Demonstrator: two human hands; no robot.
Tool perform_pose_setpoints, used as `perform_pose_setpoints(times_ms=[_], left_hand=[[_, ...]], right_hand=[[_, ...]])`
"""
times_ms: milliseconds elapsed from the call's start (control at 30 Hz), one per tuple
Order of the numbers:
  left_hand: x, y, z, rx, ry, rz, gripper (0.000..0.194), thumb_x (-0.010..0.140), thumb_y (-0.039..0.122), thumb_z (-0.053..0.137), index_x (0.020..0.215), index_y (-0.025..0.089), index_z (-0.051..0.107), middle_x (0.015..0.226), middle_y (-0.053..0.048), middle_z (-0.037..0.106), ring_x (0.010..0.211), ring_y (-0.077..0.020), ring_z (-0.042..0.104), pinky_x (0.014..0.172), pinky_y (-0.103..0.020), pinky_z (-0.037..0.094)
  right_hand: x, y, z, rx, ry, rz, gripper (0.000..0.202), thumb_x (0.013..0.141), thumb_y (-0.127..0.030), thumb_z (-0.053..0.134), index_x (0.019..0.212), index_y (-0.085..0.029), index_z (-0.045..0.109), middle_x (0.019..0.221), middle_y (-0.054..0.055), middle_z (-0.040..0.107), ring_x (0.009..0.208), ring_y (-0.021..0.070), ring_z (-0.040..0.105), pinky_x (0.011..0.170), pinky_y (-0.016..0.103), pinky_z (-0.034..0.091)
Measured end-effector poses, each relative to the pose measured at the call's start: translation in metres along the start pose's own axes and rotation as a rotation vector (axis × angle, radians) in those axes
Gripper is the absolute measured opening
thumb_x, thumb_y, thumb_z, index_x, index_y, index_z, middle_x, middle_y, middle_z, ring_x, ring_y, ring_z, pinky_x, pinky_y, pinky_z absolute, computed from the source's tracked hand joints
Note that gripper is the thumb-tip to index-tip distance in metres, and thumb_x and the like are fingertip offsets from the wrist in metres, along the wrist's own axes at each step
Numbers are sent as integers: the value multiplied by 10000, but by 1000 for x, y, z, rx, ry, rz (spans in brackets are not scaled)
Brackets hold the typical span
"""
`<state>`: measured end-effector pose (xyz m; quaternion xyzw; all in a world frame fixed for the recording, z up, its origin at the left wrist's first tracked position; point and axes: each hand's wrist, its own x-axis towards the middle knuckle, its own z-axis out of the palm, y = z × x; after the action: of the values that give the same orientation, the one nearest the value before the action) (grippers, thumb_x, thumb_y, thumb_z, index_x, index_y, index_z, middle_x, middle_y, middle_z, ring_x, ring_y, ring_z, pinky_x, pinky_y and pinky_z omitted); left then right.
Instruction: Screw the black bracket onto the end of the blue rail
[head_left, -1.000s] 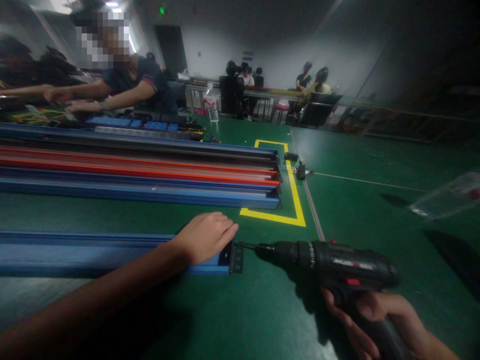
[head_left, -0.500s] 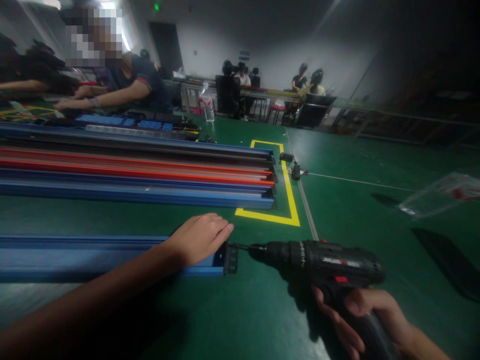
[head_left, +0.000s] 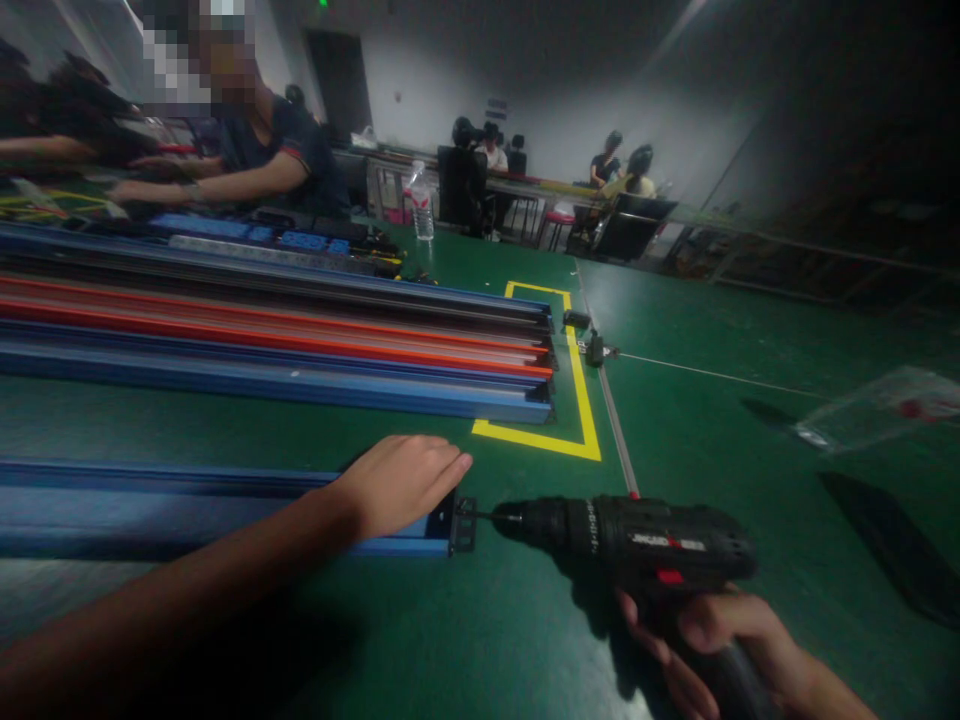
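Note:
A blue metal channel lies across the near left of the green table, with a black slotted end bracket at its right end. My left hand rests over that end, fingers together and wrapped on the channel's far edge. My right hand grips the handle of a black cordless drill. The drill points left, and its thin bit meets the bracket; the exact contact point is too small to tell.
Blue and orange channels lie behind, ending inside yellow tape. Small black parts sit beside the tape. One bottle stands farther back; another lies right, near a dark flat object. A person sits across the table.
The drill and my right hand have shifted slightly left, and the bit now sits lower on the bracket. My left hand stays on the channel. The whole view has shifted a little.

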<state>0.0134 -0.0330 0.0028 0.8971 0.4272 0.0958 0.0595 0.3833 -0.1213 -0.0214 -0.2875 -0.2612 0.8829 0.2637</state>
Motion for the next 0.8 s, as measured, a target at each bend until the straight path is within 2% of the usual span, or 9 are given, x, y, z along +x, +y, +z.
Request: perform_pose_setpoints(times_ms=[200,300,433,533,633,800], left_hand=[[-1,-1,0,-42,12,4,438,1088,375,285,885,198,629,805,-24,630,721,-175,606,670,-313,430],[-2,-1,-4,-156,30,48,384,1092,349,279,1037,205,630,974,-36,671,895,-180,630,831,-331,473],[-5,3,-13,-264,71,123,322,1062,283,351,1284,210,573,1259,-64,651,1178,-215,574,1038,-402,422],[-7,7,-17,-287,71,143,359,985,314,520,1329,217,549,1312,-63,632,1210,-241,556,1044,-435,416],[-8,8,-18,-295,96,142,447,909,383,651,1309,211,554,1275,-63,647,1172,-248,574,1011,-431,428],[-6,3,-11,-301,161,158,277,994,367,583,1233,229,594,1195,-42,670,1107,-204,596,963,-383,424]], right_hand=[[-5,1,-1,34,-27,-16,410,732,-247,635,1066,-39,748,754,87,690,398,74,554,484,229,573],[-6,2,1,51,-25,-28,395,735,-257,653,1056,-48,750,750,80,681,400,74,550,486,229,574],[-8,10,-4,92,-37,-100,401,720,-296,668,1036,-61,745,739,72,669,379,63,503,459,220,551],[-9,15,-8,128,-63,-160,419,734,-316,643,1049,-56,735,739,77,667,366,58,466,440,218,528],[-10,12,-3,142,-70,-139,401,738,-309,654,1046,-64,736,736,75,668,374,62,468,469,231,541],[-10,5,5,138,-55,-100,406,727,-295,668,1062,-74,733,790,89,680,408,81,521,490,249,555]])
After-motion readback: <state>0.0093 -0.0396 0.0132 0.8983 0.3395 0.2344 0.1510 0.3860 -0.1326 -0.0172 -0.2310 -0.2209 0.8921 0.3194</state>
